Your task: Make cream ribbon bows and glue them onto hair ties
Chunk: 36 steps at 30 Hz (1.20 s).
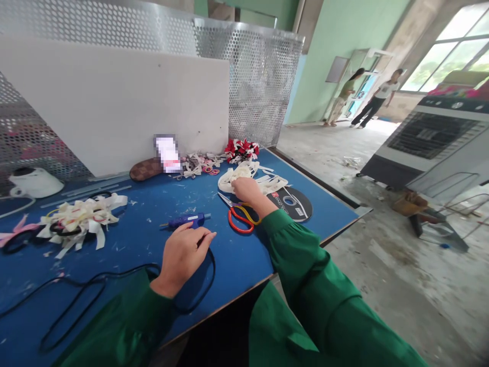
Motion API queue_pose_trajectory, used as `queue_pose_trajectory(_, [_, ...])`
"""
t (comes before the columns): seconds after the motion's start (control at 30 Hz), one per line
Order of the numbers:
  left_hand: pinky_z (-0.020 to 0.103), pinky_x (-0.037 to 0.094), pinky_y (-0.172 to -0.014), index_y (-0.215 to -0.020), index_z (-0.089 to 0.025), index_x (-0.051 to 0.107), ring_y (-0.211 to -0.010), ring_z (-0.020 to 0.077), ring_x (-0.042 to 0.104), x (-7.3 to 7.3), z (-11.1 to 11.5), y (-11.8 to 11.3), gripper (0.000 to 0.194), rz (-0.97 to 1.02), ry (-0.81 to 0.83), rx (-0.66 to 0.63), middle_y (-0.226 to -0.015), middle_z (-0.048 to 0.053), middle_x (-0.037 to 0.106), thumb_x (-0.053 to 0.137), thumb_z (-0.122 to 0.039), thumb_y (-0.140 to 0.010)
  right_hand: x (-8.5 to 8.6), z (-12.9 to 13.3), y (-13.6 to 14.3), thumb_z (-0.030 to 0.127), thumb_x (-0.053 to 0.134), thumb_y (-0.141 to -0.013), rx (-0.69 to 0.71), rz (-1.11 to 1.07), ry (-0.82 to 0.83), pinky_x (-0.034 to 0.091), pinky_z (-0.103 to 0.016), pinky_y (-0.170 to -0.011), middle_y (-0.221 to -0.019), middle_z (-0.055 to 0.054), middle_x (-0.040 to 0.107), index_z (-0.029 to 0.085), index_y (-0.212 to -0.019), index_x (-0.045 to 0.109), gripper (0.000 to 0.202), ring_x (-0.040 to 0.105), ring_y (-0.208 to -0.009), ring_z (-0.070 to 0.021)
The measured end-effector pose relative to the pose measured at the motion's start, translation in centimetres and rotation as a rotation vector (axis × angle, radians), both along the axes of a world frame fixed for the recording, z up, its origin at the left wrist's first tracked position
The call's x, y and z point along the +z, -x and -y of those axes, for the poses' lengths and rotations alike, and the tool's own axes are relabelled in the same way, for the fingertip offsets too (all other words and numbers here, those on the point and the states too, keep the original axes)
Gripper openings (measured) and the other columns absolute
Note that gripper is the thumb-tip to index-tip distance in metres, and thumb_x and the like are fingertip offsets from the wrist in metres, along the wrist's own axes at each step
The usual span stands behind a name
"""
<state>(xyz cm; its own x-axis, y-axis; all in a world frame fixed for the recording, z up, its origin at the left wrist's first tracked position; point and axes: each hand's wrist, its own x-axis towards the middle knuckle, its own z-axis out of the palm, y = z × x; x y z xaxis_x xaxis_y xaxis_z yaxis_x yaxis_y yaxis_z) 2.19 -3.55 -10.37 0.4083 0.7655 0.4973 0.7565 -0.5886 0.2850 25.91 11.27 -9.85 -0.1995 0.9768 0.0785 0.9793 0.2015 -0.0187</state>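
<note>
My right hand (249, 190) reaches into a heap of cream-white ribbon (275, 182) at the table's right side, its fingers closed on ribbon and its fingertips partly hidden. My left hand (185, 255) is over the table nearer to me, thumb and forefinger close together; whether a small thing is between them I cannot make out. Just beyond it lies a blue glue gun (187, 221) with a metal tip and a pale stick at its rear. Scissors (241, 222) with red and yellow handles lie below my right wrist. A black disc (301, 206) sits partly under the ribbon.
On the blue table (233, 265) are a pile of white bows (82, 219), a black cable (95, 278), a phone (168, 154) against a brown checked case (143, 169), and red-white bows (241, 150). A white panel (153, 97) stands behind. Two people are across the room.
</note>
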Motion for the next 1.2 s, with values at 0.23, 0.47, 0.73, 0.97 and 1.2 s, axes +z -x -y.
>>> queue_pose_trajectory(0.23, [0.04,0.047,-0.103,-0.08,-0.023,0.072,-0.065,0.0177,0.068,0.1,0.1,0.0,0.027,0.013,-0.007,-0.008,-0.065,-0.002,0.071,0.056,-0.036,-0.098,0.3,-0.7,-2.1,0.035,0.061,-0.097,-0.163,-0.187,-0.035,0.057,-0.044,-0.09,-0.129,-0.01,0.062,0.019,-0.127,0.061,0.034,0.065,-0.108,-0.0231])
queue_pose_trajectory(0.47, [0.041,0.046,-0.104,-0.079,-0.023,0.071,-0.069,0.0183,0.07,0.2,0.3,-0.1,0.029,-0.006,0.016,-0.004,-0.07,-0.001,0.074,0.054,-0.037,-0.098,1.3,-1.2,-7.3,0.024,0.038,-0.099,-0.394,-0.412,-0.235,0.052,-0.025,-0.07,-0.096,-0.006,0.075,0.012,-0.107,0.072,0.037,0.069,-0.084,-0.0177])
queue_pose_trajectory(0.73, [0.043,0.046,-0.103,-0.079,-0.024,0.072,-0.071,0.0186,0.071,0.1,0.5,-0.3,0.03,-0.021,0.07,0.003,-0.072,-0.002,0.075,0.053,-0.036,-0.099,1.4,-0.1,-10.1,0.018,0.04,-0.092,-0.651,-0.35,-0.312,0.05,-0.034,-0.077,-0.104,-0.018,0.075,0.013,-0.11,0.074,0.039,0.07,-0.094,-0.028])
queue_pose_trajectory(0.97, [0.044,0.045,-0.105,-0.08,-0.024,0.072,-0.072,0.0184,0.07,0.2,0.5,-0.7,0.03,-0.025,0.111,0.012,-0.073,-0.002,0.076,0.053,-0.036,-0.099,0.5,-1.7,-7.5,0.017,0.041,-0.097,-0.537,-0.14,-0.291,0.042,-0.047,-0.1,-0.127,-0.028,0.062,0.006,-0.119,0.066,0.035,0.06,-0.119,-0.0347])
queue_pose_trajectory(1.2, [0.047,0.047,-0.105,-0.077,-0.023,0.07,-0.067,0.0175,0.069,0.3,0.7,-0.8,0.031,-0.008,0.124,-0.014,-0.071,-0.001,0.074,0.051,-0.034,-0.099,1.5,-5.2,-7.1,0.035,0.062,-0.097,-0.233,0.015,-0.083,0.056,-0.046,-0.092,-0.13,-0.01,0.061,0.018,-0.128,0.06,0.036,0.064,-0.11,-0.0239])
